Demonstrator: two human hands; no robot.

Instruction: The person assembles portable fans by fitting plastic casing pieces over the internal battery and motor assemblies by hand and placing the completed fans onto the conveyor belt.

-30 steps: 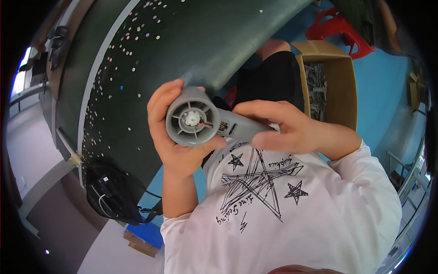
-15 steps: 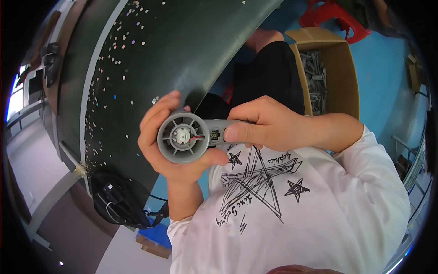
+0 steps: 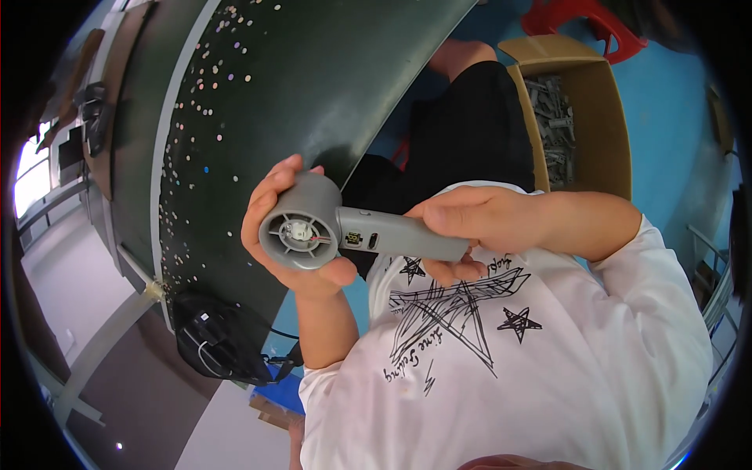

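A grey handheld fan [image 3: 407, 233] is held between my two hands in front of my white shirt. My left hand [image 3: 270, 207] is wrapped round its round head, fingers behind and thumb below. The fan head's open end shows a spoked ring with a white hub and thin red wires in the middle. My right hand [image 3: 470, 219] grips the far end of the handle, thumb side above and fingertips beneath. A small display and a dark slot show in the handle near the head.
A dark green table [image 3: 266, 102] on the left carries many small scattered dots. A cardboard box [image 3: 603, 125] of grey parts stands on the blue floor, near a red stool [image 3: 580, 16]. A black bag [image 3: 215, 337] lies at the lower left.
The fan has tilted, so the side of its head and more of the handle now show. My right hand has slid along the handle to its end, uncovering the slot.
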